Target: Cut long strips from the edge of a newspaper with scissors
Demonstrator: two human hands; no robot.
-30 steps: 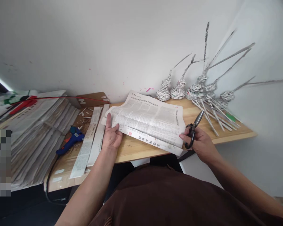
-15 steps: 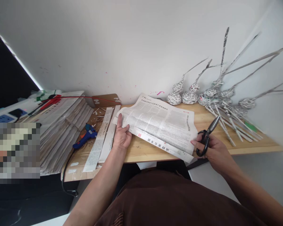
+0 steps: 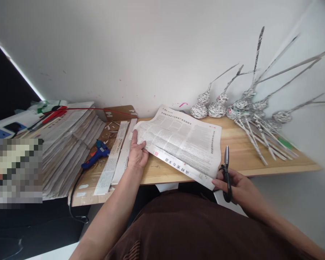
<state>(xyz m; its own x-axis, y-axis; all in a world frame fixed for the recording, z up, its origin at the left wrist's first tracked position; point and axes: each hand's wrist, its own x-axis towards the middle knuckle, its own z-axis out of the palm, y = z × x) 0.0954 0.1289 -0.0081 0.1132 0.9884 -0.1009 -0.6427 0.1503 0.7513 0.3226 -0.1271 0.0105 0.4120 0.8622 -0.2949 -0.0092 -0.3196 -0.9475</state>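
At four o'clock our right hand (image 3: pixel 234 186) grasps black-handled scissors (image 3: pixel 226 173); at nine our left hand (image 3: pixel 138 154), one digit straight, holds the newspaper sheet (image 3: pixel 181 144) over the wooden tabletop (image 3: pixel 234 139) between them. The scissors have swung from one o'clock to twelve.

Dark brown top (image 3: pixel 184 224), small striped patch (image 3: pixel 134 251); bare forearms (image 3: pixel 112 213).

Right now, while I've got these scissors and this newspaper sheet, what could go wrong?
Your right hand holds the scissors close beside a corner of the newspaper sheet, so a twist might nick or crease it. On your left, the cable from the glue gun hangs past the front edge of the table; a snag could drag the gun.
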